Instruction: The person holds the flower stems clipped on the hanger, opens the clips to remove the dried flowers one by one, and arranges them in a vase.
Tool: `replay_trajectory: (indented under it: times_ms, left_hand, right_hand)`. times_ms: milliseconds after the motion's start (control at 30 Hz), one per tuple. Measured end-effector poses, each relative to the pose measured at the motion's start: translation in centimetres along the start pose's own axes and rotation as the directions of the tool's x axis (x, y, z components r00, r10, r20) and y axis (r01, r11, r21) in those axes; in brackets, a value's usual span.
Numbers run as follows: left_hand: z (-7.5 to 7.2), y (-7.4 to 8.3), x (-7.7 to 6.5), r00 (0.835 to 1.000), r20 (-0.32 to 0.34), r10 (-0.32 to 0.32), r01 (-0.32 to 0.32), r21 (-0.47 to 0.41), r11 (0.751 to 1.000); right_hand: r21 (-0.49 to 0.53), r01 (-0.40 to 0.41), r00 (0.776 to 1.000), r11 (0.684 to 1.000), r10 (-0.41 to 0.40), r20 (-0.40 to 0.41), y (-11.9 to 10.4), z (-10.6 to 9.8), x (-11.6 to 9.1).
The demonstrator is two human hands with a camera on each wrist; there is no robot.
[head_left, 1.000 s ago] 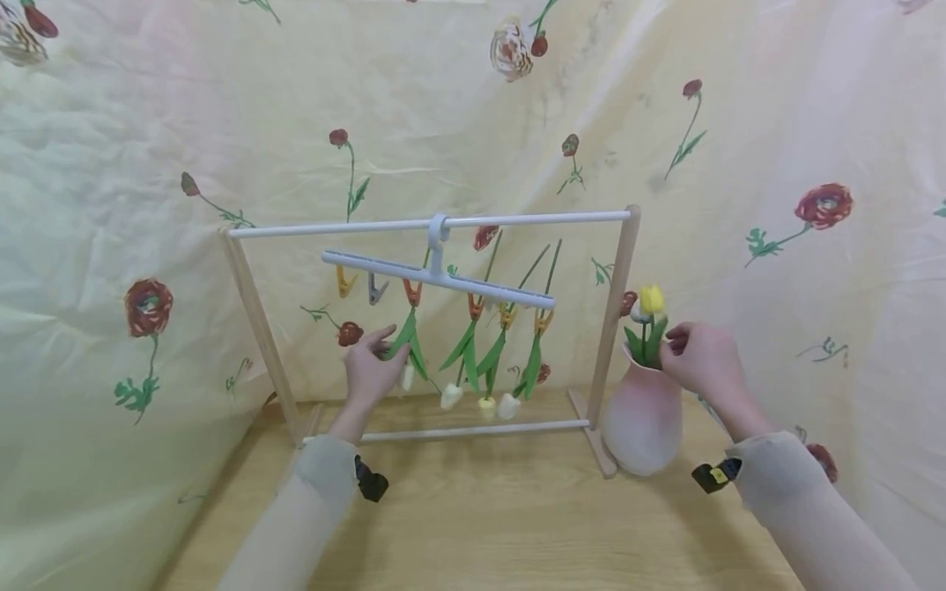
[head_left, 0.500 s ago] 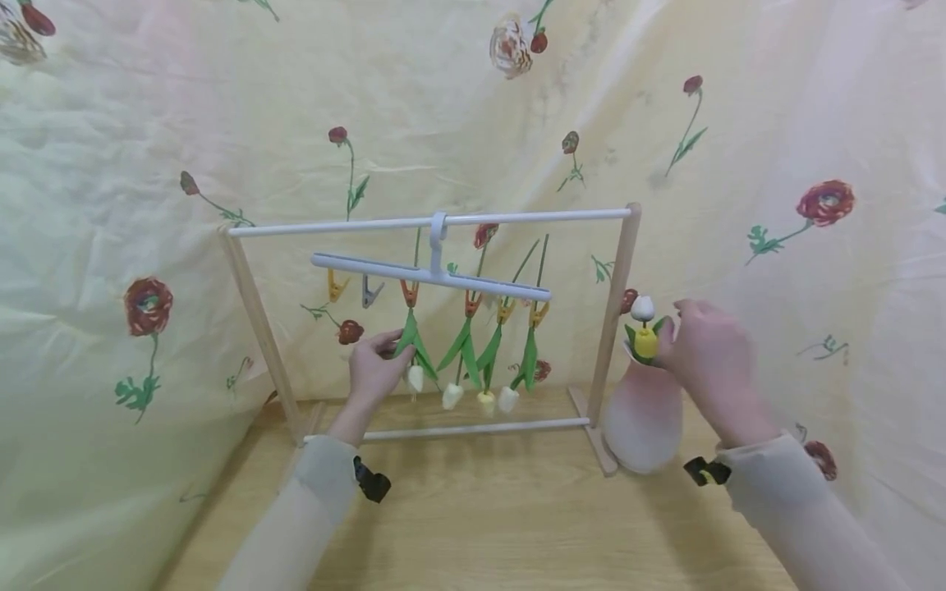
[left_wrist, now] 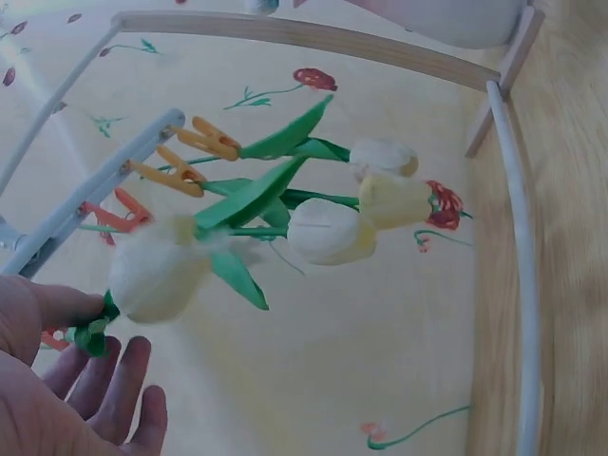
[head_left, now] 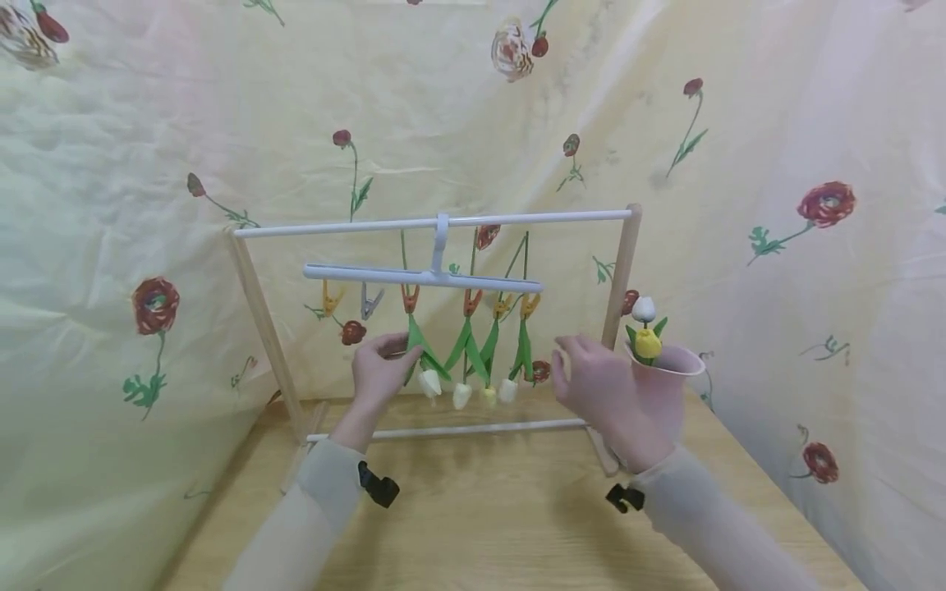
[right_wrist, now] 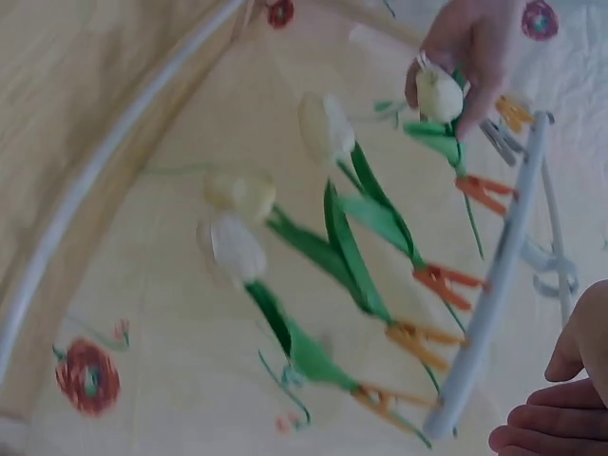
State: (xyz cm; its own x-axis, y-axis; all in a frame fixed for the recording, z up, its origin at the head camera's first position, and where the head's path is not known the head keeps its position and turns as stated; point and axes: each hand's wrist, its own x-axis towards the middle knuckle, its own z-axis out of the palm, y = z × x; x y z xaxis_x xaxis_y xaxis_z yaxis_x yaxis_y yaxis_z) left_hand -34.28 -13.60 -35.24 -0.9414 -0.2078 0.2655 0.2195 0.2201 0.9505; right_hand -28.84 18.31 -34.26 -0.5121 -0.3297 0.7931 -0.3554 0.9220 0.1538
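Note:
My left hand (head_left: 380,373) pinches a white tulip (head_left: 429,382) by its green leaves and stem, just behind the flower head, as the left wrist view shows. This tulip hangs head down from an orange clip (head_left: 410,299) on a pale blue hanger (head_left: 473,280). To its right, several pale tulips (left_wrist: 328,231) hang the same way from orange and yellow clips. My right hand (head_left: 602,390) is in the air between the hanging tulips and the pink-white vase (head_left: 668,398), holding nothing. In the right wrist view its fingers (right_wrist: 556,420) are extended.
The hanger hooks over the top bar of a rack with wooden posts (head_left: 622,271). A yellow clip (head_left: 329,302) and a grey clip (head_left: 369,303) hold nothing. A white tulip (head_left: 644,309) and a yellow tulip (head_left: 648,344) stand in the vase. A floral curtain surrounds the wooden table (head_left: 488,525).
My right hand has let go at the vase and moved left; the yellow tulip sits lower there. The hanger has levelled somewhat and turned, while my left hand keeps its pinch.

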Motion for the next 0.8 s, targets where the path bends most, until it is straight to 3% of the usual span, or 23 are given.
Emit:
replay_trajectory:
  times_ms: [67,100,300,433,533,700,800]
  left_hand:
    - [0.2,0.0,0.0,1.000,-0.018,-0.007,0.007,-0.009,1.000]
    - [0.3,0.0,0.0,1.000,-0.027,-0.009,0.009,-0.016,1.000]
    - [0.6,0.0,-0.1,0.998,-0.007,-0.062,0.061,-0.065,0.996]
    - [0.7,-0.1,-0.2,0.997,0.012,-0.077,0.077,-0.077,0.994]
    - [0.8,-0.1,-0.2,0.998,0.017,-0.060,0.062,-0.073,0.995]
    - [0.9,-0.3,-0.2,1.000,0.003,-0.015,0.015,-0.039,0.999]
    - [1.0,-0.4,-0.2,1.000,-0.008,0.001,-0.001,-0.035,0.999]
  right_hand:
    - [0.131,-0.010,1.000,0.991,0.013,-0.020,-1.6,1.3,0.4]
    - [0.178,0.011,0.995,0.984,0.007,-0.099,-2.4,2.0,1.0]
    - [0.240,-0.005,0.999,0.971,-0.004,0.037,-6.6,3.7,3.1]
    - [0.374,-0.040,0.997,0.927,0.013,0.076,-8.3,4.8,5.1]
    - [0.508,-0.130,0.985,0.851,0.053,0.162,-9.2,5.5,6.5]
    - [0.687,-0.345,0.930,0.639,0.134,0.343,-10.6,6.4,8.4]
    - [0.732,-0.419,0.905,0.537,0.180,0.386,-11.4,6.8,9.3]
